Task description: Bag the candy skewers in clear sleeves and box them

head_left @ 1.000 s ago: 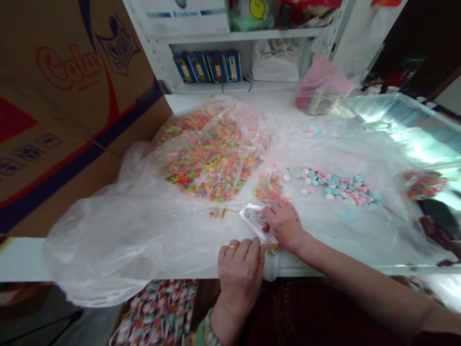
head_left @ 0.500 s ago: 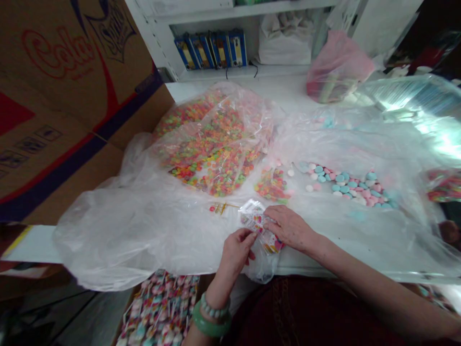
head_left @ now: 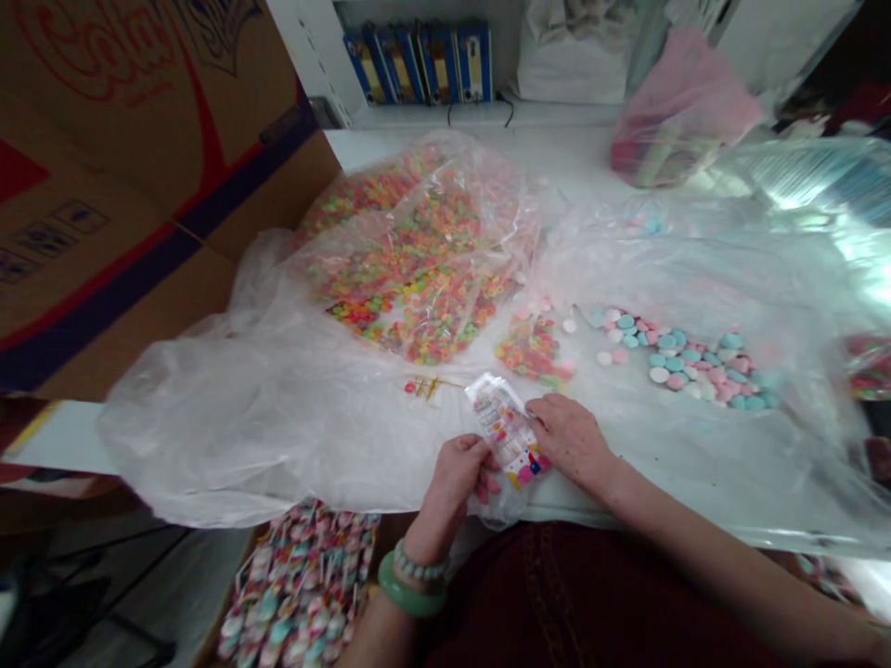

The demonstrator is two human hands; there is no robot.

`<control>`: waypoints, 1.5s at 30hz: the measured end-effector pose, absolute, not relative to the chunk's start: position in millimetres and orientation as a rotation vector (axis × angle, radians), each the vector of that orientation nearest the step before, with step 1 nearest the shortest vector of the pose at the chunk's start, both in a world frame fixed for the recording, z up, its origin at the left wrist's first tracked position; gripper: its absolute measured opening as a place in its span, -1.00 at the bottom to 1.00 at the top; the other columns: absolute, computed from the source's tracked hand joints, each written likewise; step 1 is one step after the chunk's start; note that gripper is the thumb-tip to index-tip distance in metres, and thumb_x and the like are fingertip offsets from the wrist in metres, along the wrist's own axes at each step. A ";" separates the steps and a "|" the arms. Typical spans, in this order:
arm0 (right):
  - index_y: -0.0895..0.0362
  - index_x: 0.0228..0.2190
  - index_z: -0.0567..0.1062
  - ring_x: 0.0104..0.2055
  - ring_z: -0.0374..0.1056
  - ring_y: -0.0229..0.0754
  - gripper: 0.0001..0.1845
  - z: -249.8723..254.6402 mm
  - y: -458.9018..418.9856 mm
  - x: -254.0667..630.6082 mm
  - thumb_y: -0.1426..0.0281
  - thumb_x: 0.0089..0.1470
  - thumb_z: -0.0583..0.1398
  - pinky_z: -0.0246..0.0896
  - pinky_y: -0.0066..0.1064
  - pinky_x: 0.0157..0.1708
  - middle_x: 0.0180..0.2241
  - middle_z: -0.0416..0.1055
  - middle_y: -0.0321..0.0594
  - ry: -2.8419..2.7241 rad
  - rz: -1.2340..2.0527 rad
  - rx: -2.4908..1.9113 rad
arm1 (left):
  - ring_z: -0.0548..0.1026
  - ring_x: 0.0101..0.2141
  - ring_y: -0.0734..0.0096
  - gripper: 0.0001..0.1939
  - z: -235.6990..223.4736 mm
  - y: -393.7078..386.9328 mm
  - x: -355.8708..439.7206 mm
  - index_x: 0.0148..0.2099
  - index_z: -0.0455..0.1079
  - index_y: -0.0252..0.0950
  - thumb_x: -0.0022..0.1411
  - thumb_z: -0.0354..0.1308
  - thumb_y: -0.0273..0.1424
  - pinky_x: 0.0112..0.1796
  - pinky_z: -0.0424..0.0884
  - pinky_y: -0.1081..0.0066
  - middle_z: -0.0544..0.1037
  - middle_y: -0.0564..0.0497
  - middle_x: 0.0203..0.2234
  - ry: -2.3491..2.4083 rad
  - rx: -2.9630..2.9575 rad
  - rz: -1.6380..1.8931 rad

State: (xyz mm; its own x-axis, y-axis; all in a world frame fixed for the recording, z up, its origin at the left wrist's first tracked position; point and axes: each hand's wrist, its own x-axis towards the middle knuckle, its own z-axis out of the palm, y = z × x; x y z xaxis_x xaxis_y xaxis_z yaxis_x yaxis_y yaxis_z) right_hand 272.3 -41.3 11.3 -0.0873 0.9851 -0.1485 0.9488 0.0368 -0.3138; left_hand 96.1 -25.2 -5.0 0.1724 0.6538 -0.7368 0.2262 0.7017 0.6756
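A small printed plastic packet [head_left: 507, 425], white with pink, yellow and purple patterns, lies tilted near the table's front edge. My left hand [head_left: 459, 475] pinches its lower left edge between thumb and fingers; a green bangle and a beaded bracelet circle that wrist. At the packet's right edge, my right hand [head_left: 572, 434] grips it with curled fingers. Just left of the packet's top are thin gold sticks [head_left: 428, 386] with a red bead-like end. Behind it rests a small heap of ring-shaped candies [head_left: 530, 345] under clear plastic.
A big clear bag of colourful candy rings [head_left: 424, 250] lies behind. Pink, blue and white round candies [head_left: 696, 362] spread to the right on plastic. A cardboard box [head_left: 139, 186] stands at left. Below the table is a box of wrapped lollipops [head_left: 299, 584]. A pink bag [head_left: 682, 121] sits behind.
The packet's printed face now shows more fully, with my right hand shifted from over it to its right edge. The whole view has tilted down slightly.
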 end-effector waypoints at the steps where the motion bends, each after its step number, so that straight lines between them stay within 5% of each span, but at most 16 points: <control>1: 0.11 -0.27 0.46 -0.19 0.33 -0.15 -0.78 10.9 -42.5 271.7 0.46 0.21 0.01 0.10 -0.41 -0.18 -0.28 0.44 -0.19 -2.152 0.539 -2.070 | 0.37 -0.75 0.54 -0.75 -5.6 -25.8 94.8 -0.44 0.29 -0.35 0.10 0.12 -0.24 -0.78 0.21 0.57 0.45 0.05 -0.61 1.379 0.746 0.376; 6: 0.07 -0.16 0.45 -0.22 0.39 -0.13 -0.74 8.5 -46.4 268.4 0.41 0.21 0.00 0.12 -0.40 -0.26 -0.27 0.49 -0.21 -2.016 0.665 -2.270 | 0.42 -0.71 0.50 -0.65 -7.3 -32.2 87.9 -0.31 0.30 -0.35 0.17 0.03 -0.11 -0.75 0.27 0.56 0.48 0.02 -0.54 1.301 0.575 0.516; 9: 0.06 -0.15 0.44 -0.26 0.39 -0.15 -0.74 8.9 -50.1 265.4 0.39 0.23 -0.01 0.13 -0.41 -0.29 -0.30 0.49 -0.21 -2.017 0.675 -2.304 | 0.39 -0.74 0.50 -0.66 -10.4 -35.4 89.6 -0.37 0.27 -0.33 0.08 0.15 -0.12 -0.79 0.21 0.57 0.45 0.07 -0.61 1.331 0.728 0.464; 16: 0.13 -0.30 0.44 -0.14 0.31 -0.05 -0.80 8.8 -57.3 255.2 0.42 0.25 0.01 0.16 -0.33 -0.18 -0.25 0.42 -0.08 -2.245 0.286 -2.160 | 0.40 -0.75 0.43 -0.77 -13.1 -33.7 97.4 -0.40 0.18 -0.26 0.13 0.12 -0.24 -0.79 0.20 0.58 0.36 0.15 -0.75 1.327 0.824 0.381; 27: 0.13 -0.17 0.40 -0.27 0.37 -0.12 -0.76 7.0 -48.2 239.1 0.30 0.17 0.07 0.10 -0.43 -0.36 -0.26 0.42 -0.16 -1.900 0.793 -2.243 | 0.39 -0.77 0.40 -0.87 -19.6 -36.0 103.7 -0.37 0.12 -0.24 0.19 0.00 -0.33 -0.79 0.21 0.55 0.36 0.15 -0.76 1.339 0.829 0.416; 34: 0.16 -0.48 0.44 -0.42 0.31 -0.21 -0.81 -9.3 -29.4 243.9 0.32 0.04 0.11 0.00 -0.49 -0.49 -0.52 0.39 -0.30 -1.594 1.375 -2.027 | 0.41 -0.75 0.36 -0.80 -24.7 -36.8 104.3 -0.37 0.09 -0.21 0.18 0.03 -0.26 -0.79 0.20 0.54 0.32 0.16 -0.80 1.338 0.816 0.417; 42: 0.13 -0.38 0.43 -0.33 0.32 -0.15 -0.80 -0.8 -5.7 245.3 0.40 0.13 0.01 0.01 -0.42 -0.40 -0.39 0.44 -0.20 -1.850 0.833 -2.213 | 0.38 -0.74 0.47 -0.84 -17.1 -41.0 95.5 -0.34 0.18 -0.25 0.21 -0.06 -0.27 -0.74 0.17 0.52 0.38 0.13 -0.59 1.411 0.928 0.448; 45: 0.15 -0.22 0.44 -0.20 0.33 -0.12 -0.76 -2.6 10.0 253.3 0.43 0.12 0.02 0.06 -0.40 -0.29 -0.23 0.45 -0.11 -1.877 0.621 -2.231 | 0.46 -0.56 0.41 -0.90 -7.2 -42.6 83.9 -0.35 0.28 -0.25 0.19 -0.02 -0.38 -0.55 0.29 0.46 0.43 0.07 -0.53 1.529 1.382 0.461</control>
State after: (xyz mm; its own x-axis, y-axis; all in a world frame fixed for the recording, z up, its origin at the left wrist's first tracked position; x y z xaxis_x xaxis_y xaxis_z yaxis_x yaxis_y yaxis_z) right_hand 253.3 10.0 -2.6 0.1257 0.9698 -0.2090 0.9033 -0.1990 -0.3801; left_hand 83.9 -42.6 -7.2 0.1335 0.9049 -0.4041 0.5305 0.2792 0.8004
